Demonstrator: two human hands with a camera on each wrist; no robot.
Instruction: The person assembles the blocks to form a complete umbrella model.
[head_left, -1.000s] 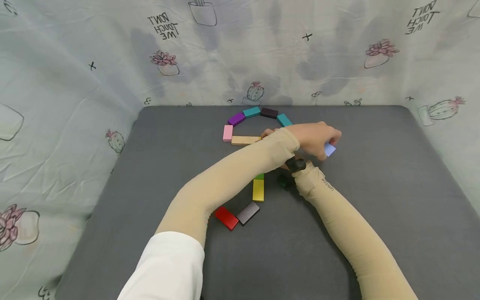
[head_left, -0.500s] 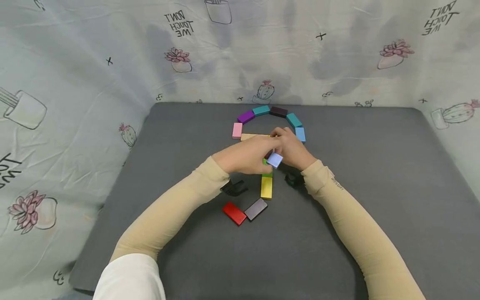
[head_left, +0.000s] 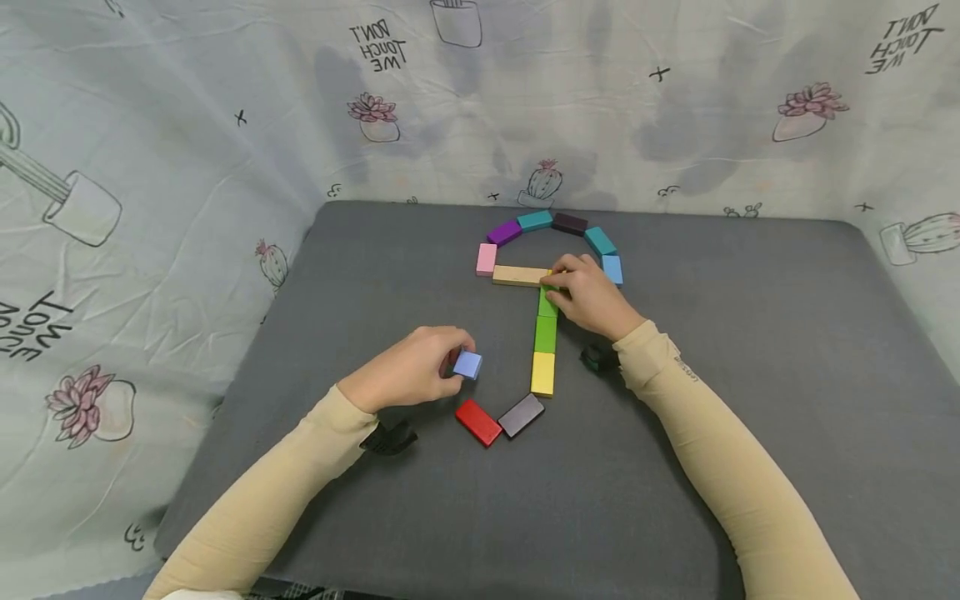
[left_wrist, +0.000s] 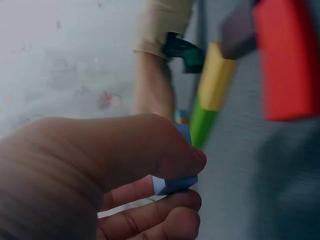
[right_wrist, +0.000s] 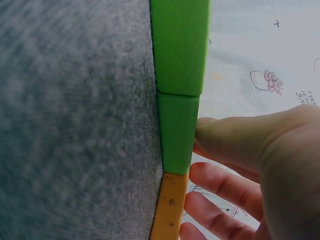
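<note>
Between thumb and fingers, my left hand (head_left: 412, 368) holds a periwinkle blue block (head_left: 468, 364) over the table, up and left of a red block (head_left: 478, 422). Its lower end shows in the left wrist view as a pale blue block (left_wrist: 172, 185) under the thumb. My right hand (head_left: 596, 298) rests its fingertips on the top of a column of blocks: a green block (head_left: 548, 303), another green one (head_left: 546, 335) and a yellow block (head_left: 543, 373). In the right wrist view its thumb touches the green block (right_wrist: 179, 132), and fingers lie along an orange block (right_wrist: 171, 200).
A tan block (head_left: 517, 276) meets the column's top. Pink (head_left: 486, 259), purple (head_left: 504, 232), teal (head_left: 535, 220), dark brown (head_left: 570, 223) and blue blocks (head_left: 612, 268) arc behind it. A grey block (head_left: 521, 415) touches the red one. A patterned cloth (head_left: 465, 108) hangs behind the table.
My left hand has carried the periwinkle block from the right, across the right arm, to the left of the column. The right hand stays at the column's top. The view has shifted slightly.
</note>
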